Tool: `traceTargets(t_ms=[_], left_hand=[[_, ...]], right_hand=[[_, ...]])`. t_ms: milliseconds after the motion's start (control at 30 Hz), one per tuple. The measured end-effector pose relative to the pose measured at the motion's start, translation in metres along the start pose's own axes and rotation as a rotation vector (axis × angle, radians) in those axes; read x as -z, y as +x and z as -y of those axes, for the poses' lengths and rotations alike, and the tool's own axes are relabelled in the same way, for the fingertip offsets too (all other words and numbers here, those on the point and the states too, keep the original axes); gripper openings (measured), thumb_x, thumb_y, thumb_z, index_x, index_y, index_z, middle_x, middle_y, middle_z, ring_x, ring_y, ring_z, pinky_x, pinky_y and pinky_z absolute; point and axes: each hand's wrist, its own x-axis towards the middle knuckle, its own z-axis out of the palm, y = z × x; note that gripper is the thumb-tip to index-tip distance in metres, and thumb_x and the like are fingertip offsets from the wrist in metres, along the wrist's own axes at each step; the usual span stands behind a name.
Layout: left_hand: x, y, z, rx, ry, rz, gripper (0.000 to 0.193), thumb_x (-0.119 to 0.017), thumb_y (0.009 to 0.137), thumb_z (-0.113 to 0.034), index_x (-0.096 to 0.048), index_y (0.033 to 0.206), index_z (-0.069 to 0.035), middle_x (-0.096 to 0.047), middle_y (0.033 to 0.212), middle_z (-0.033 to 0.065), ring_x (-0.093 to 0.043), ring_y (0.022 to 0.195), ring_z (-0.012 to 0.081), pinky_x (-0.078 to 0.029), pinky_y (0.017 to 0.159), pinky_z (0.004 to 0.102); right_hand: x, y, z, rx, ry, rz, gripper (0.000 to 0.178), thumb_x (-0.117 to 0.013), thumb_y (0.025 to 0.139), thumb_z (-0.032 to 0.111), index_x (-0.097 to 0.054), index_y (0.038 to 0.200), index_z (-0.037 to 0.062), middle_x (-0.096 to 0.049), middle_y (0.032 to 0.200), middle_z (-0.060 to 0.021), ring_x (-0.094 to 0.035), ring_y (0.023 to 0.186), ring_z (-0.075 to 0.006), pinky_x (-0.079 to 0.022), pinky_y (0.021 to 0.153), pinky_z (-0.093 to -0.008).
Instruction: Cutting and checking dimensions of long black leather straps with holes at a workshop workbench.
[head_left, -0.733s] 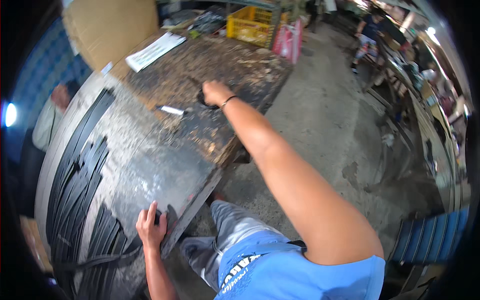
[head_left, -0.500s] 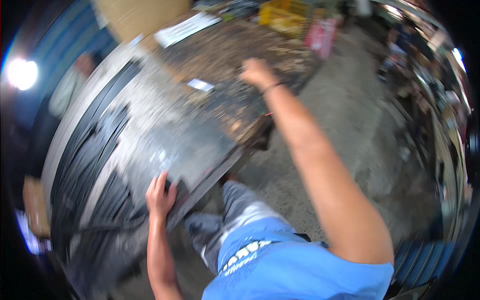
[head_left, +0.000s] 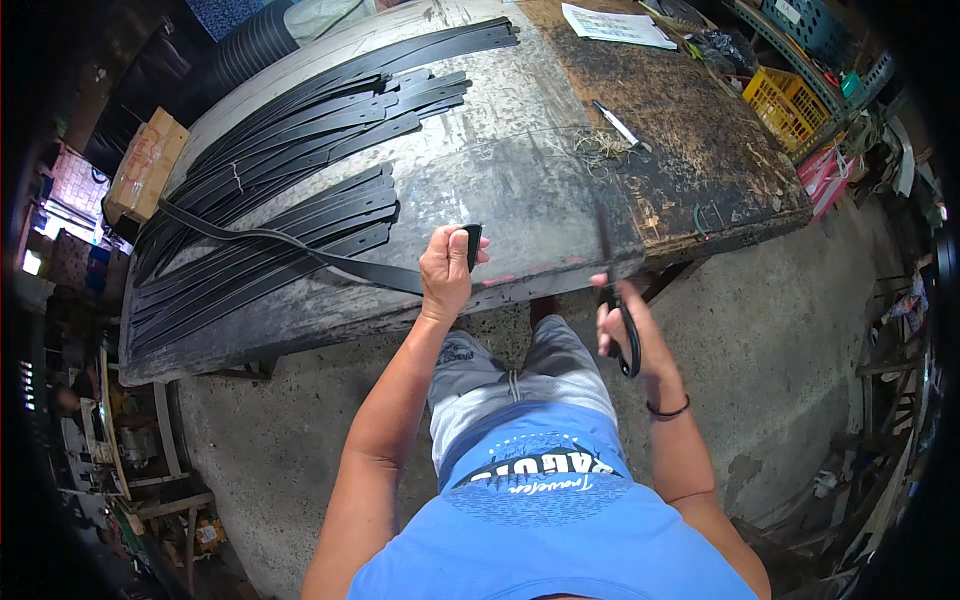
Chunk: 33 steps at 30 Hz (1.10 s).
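Observation:
My left hand is closed on the end of a long black strap, thumb on top, just above the table's near edge. From there the strap sags back to the left across other straps. In my right hand is a pair of black-handled scissors; the blades point up and away, blurred by motion. The scissors and the held strap end are apart. Flat black straps lie in fanned bundles on the left of the table: a near bundle and a larger far bundle.
The worn table has a brown board surface on its right. On it lie a white-and-dark pen-like tool, tangled string and printed sheets. A cardboard box stands at the left; a yellow crate is far right.
My view has turned. My left hand has risen from the tabletop and now grips a strap end. My right arm has drawn back from over the brown board; its hand now holds scissors.

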Motion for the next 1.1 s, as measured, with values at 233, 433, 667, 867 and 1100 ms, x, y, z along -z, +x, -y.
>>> traceTargets(t_ms=[233, 433, 667, 867, 1100], left_hand=[[-0.003, -0.011, -0.01, -0.219, 0.167, 0.074, 0.03, -0.05, 0.101, -0.027, -0.06, 0.105, 0.001, -0.069, 0.088, 0.0083, -0.063, 0.074, 0.0104, -0.053, 0.07, 0.025], [0.004, -0.015, -0.007, -0.376, 0.302, 0.079, 0.027, -0.053, 0.099, -0.024, -0.062, 0.106, 0.001, -0.069, 0.09, 0.0075, -0.063, 0.075, 0.0102, -0.053, 0.07, 0.0244], [0.003, -0.018, -0.023, -0.47, 0.395, 0.098, 0.023, -0.06, 0.094, -0.022, -0.065, 0.099, 0.0, -0.066, 0.085, 0.0139, -0.065, 0.075, 0.0264, -0.051, 0.067, 0.0323], [0.004, -0.019, -0.025, -0.507, 0.4, 0.119, 0.022, -0.062, 0.093, -0.021, -0.064, 0.098, 0.001, -0.066, 0.088, 0.0151, -0.065, 0.077, 0.028, -0.051, 0.068, 0.0332], [0.007, -0.02, -0.021, -0.574, 0.387, 0.133, 0.023, -0.062, 0.093, -0.021, -0.063, 0.097, 0.001, -0.067, 0.09, 0.0168, -0.066, 0.081, 0.031, -0.053, 0.072, 0.0343]], right_hand=[[-0.036, -0.007, 0.013, -0.12, -0.19, 0.208, 0.078, -0.057, 0.083, 0.068, -0.046, 0.13, 0.0062, -0.046, 0.071, 0.0047, -0.049, 0.054, -0.004, -0.04, 0.048, -0.0208], [-0.045, -0.008, 0.023, -0.098, -0.369, 0.22, 0.074, -0.059, 0.085, 0.064, -0.048, 0.126, 0.0034, -0.053, 0.075, -0.0021, -0.053, 0.066, -0.0117, -0.045, 0.06, -0.0291], [-0.049, -0.008, 0.024, 0.011, -0.501, 0.197, 0.073, -0.062, 0.085, 0.06, -0.05, 0.123, -0.0002, -0.057, 0.08, -0.0104, -0.057, 0.076, -0.0189, -0.046, 0.071, -0.0347], [-0.049, -0.011, 0.028, 0.091, -0.604, 0.155, 0.072, -0.067, 0.083, 0.056, -0.049, 0.124, -0.0008, -0.06, 0.085, -0.0166, -0.062, 0.08, -0.0302, -0.048, 0.072, -0.0397], [-0.051, -0.016, 0.028, 0.217, -0.68, 0.114, 0.075, -0.067, 0.081, 0.057, -0.049, 0.126, -0.0003, -0.06, 0.092, -0.0169, -0.06, 0.083, -0.0294, -0.047, 0.075, -0.0376]])
